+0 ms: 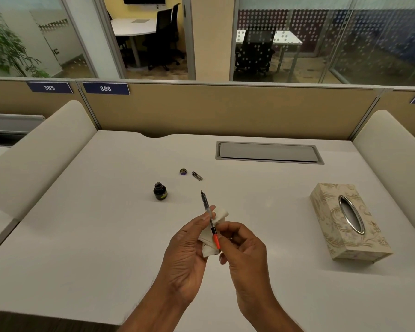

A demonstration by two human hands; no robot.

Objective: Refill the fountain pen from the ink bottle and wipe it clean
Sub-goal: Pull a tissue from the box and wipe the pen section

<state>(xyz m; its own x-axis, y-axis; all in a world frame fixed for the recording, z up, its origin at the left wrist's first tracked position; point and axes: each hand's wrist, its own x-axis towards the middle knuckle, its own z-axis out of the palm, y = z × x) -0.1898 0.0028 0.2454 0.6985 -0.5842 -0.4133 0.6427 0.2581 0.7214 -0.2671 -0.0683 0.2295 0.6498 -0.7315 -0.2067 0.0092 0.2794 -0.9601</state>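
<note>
**Two-handed hold on pen (210, 216) and tissue (219, 215)**

The left hand (187, 248) curled around a crumpled white tissue, and its thumb and fingers also closed on the pen's clear middle. The right hand (244, 250) pinched the pen's red rear end between thumb and forefinger, with the other fingers loosely curled. The pen hung tilted above the desk (106, 236), its nib pointing up and away from the person. The ink bottle (160, 191) stood open on the desk beyond the hands, left of the nib. Its cap (183, 171) lay farther back, with a small dark cylinder (197, 175) just beside it. A tissue box (345, 221) sat well apart on the right.
</note>
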